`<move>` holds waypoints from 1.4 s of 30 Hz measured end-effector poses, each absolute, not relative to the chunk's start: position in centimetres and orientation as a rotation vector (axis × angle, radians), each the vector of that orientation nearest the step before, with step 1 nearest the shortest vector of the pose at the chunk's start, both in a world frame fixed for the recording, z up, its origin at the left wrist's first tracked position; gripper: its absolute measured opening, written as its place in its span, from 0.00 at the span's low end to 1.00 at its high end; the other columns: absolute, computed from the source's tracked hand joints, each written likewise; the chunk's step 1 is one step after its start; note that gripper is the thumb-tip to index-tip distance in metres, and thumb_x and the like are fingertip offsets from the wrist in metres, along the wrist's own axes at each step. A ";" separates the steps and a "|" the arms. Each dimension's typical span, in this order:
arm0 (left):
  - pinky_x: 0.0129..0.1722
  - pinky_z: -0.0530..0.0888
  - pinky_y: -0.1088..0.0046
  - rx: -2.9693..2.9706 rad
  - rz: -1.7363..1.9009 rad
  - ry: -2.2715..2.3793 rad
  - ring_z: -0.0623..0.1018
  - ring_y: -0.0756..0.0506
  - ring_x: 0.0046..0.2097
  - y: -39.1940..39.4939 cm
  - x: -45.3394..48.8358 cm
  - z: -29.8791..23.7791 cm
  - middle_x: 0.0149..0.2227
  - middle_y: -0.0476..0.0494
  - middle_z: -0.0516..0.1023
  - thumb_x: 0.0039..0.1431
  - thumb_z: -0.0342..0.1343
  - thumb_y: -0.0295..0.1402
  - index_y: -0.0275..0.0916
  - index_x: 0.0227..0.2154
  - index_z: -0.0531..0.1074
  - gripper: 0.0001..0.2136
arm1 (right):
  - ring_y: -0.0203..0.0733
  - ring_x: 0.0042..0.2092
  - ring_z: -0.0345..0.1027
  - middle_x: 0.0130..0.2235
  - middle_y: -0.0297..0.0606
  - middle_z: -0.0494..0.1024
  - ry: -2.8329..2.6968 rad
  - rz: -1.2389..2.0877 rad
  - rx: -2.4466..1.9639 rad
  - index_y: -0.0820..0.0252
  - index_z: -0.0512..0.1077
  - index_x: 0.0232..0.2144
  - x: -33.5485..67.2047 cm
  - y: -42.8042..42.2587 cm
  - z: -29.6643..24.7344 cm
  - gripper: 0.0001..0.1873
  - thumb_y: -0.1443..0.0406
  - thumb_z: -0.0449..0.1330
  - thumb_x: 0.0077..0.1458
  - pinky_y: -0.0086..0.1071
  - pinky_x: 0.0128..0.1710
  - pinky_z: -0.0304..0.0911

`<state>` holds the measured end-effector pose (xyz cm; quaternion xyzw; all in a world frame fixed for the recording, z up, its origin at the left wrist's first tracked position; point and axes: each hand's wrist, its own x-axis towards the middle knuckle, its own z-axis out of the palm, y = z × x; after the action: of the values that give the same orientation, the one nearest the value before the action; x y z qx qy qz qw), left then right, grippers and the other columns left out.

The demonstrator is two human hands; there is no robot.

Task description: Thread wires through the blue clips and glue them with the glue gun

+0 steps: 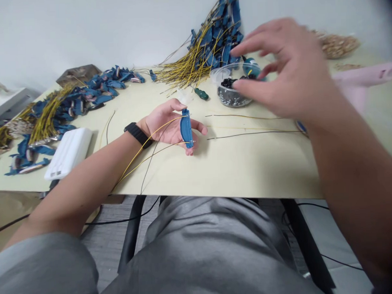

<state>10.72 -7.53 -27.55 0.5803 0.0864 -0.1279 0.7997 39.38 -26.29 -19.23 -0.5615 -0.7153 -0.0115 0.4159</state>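
My left hand (171,126) rests on the table and grips a blue plastic part (186,128) upright between thumb and fingers. Yellow and black wires (141,153) run from that part back toward me. My right hand (286,67) hovers above a clear plastic bowl (230,98) of small dark and silvery pieces, fingers spread and curved, slightly blurred, with nothing seen in them. A watch band sits on my left wrist.
Heaps of blue parts with yellow wires lie at the back (215,35) and along the left (64,105). A white box (69,152) sits near the left edge. Loose wires (247,134), a green-handled screwdriver (201,94) and a pink object (365,76) lie nearby.
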 end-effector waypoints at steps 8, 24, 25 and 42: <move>0.70 0.85 0.43 1.193 -0.112 0.263 0.94 0.32 0.47 -9.3 10.5 -26.8 0.55 0.33 0.94 0.66 0.65 0.67 0.41 0.60 0.81 0.35 | 0.76 0.73 0.74 0.76 0.54 0.81 -2.233 0.338 -1.224 0.50 0.75 0.80 34.6 -26.7 -22.4 0.52 0.43 0.83 0.62 0.70 0.73 0.75; 0.72 0.85 0.42 1.312 -0.151 0.253 0.96 0.29 0.56 -8.5 10.4 -27.5 0.60 0.29 0.93 0.72 0.60 0.70 0.42 0.61 0.80 0.35 | 0.76 0.74 0.73 0.75 0.54 0.81 -2.200 0.398 -1.205 0.51 0.80 0.76 34.0 -26.7 -23.2 0.46 0.48 0.81 0.59 0.70 0.77 0.71; 0.72 0.85 0.41 1.319 -0.150 0.271 0.95 0.28 0.58 -8.7 10.3 -27.3 0.61 0.29 0.93 0.72 0.59 0.71 0.43 0.61 0.80 0.36 | 0.76 0.74 0.73 0.75 0.53 0.81 -2.194 0.399 -1.218 0.50 0.81 0.75 34.0 -26.8 -23.1 0.46 0.48 0.81 0.59 0.69 0.76 0.72; 0.71 0.87 0.48 1.389 -0.192 0.230 0.92 0.26 0.70 -9.3 10.3 -26.4 0.64 0.26 0.93 0.72 0.68 0.67 0.41 0.68 0.84 0.37 | 0.77 0.68 0.73 0.66 0.51 0.85 -2.266 0.265 -1.209 0.48 0.84 0.69 34.3 -26.6 -23.1 0.42 0.46 0.86 0.56 0.69 0.74 0.67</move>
<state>10.27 -9.31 -26.44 0.6375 0.1057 -0.0879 0.7580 34.31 -26.56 -23.07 -0.4500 -0.8435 0.0987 0.2761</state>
